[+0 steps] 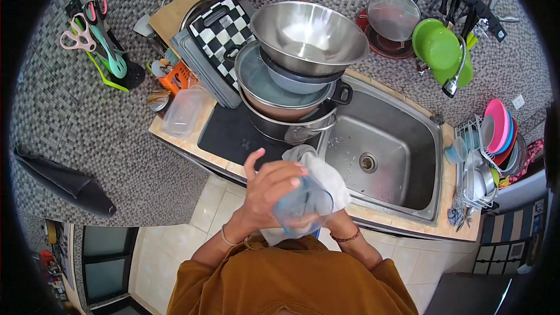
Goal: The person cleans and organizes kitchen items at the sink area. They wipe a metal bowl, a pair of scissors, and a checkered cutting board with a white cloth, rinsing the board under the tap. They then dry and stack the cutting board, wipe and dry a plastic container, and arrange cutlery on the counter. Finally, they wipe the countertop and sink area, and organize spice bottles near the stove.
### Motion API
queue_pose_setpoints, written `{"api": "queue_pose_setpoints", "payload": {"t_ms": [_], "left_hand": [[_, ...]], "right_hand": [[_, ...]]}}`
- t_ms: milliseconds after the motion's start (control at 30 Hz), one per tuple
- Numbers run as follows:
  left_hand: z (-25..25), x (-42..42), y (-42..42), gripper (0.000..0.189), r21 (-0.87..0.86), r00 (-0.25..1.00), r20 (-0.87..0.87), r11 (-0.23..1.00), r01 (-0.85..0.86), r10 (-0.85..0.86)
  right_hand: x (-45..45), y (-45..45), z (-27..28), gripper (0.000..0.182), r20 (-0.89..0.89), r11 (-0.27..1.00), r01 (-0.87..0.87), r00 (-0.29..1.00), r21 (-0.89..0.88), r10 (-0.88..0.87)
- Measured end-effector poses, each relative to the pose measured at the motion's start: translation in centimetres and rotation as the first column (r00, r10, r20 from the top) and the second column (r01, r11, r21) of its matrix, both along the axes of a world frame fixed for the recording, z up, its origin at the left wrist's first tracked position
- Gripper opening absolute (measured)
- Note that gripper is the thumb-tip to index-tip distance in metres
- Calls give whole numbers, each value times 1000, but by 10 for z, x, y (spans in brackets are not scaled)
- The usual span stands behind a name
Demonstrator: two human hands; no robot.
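Note:
My left hand grips a clear bluish drinking glass by its side, with the index finger raised away from it. The glass is tilted in front of my chest. Behind and beneath it, my right hand holds a white cloth against the glass. Some right-hand fingers show blurred through the glass; the rest are hidden by the cloth and glass. Just beyond my hands, a steel-rimmed pot stands on a black drainboard mat. In it are a glass-lidded pan and stacked bowls topped by a steel bowl.
A steel sink lies right of the pots. A dish rack with dishes stands at the counter's right end. Cutting boards lean behind the pots, and a clear plastic container is at the left. A faucet overhangs.

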State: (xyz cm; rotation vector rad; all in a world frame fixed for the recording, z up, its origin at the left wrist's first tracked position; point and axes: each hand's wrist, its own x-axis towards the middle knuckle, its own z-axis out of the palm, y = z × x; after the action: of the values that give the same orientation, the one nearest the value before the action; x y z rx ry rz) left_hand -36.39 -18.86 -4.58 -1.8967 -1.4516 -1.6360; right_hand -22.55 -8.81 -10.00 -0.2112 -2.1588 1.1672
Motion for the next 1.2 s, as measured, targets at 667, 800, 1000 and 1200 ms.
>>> {"api": "queue_pose_setpoints", "payload": {"t_ms": [667, 800, 1000, 1200], "left_hand": [[-100, -148, -4, 86, -396, 810, 414, 883, -251, 416], [-136, -187, 7, 83, -553, 756, 442, 811, -194, 483], [-156, -218, 8, 100, -622, 847, 299, 763, -176, 439], [-59, -234, 9, 58, -150, 890, 351, 955, -254, 292]], "right_hand": [[-38, 8, -27, 55, 313, 991, 128, 940, 50, -137], [-92, 4, 72, 39, 218, 955, 274, 931, 109, -292], [-120, 2, 137, 36, 405, 801, 305, 736, 516, -542], [-50, 1, 39, 40, 474, 765, 569, 607, 302, -638]]}}
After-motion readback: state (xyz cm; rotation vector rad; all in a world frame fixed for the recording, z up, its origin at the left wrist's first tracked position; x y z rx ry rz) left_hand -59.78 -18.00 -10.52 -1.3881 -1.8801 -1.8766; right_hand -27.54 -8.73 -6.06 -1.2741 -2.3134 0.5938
